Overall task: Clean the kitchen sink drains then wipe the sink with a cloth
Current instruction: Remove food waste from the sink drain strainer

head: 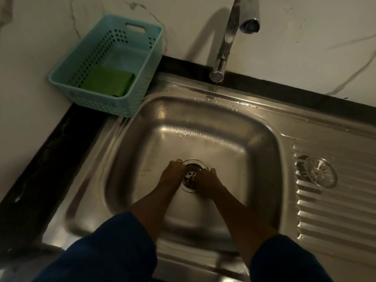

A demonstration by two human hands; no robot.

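Drain (190, 177), sitting at the centre of the sink (183, 110) floor, is being worked by both hands. Left hand (173, 174) is resting bent fingers on the drain's left rim, and right hand (205, 180) is reaching into the opening; blur is hiding whether either grips anything. The steel fitting is probably rigid, wet and slippery, so the rim looks the surest hold. Strainer cover (319, 171) is lying on the drainboard (335, 220); green cloth (107, 81) is lying in the basket (101, 103).

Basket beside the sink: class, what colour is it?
The basket is pale turquoise, clearest in the head view.
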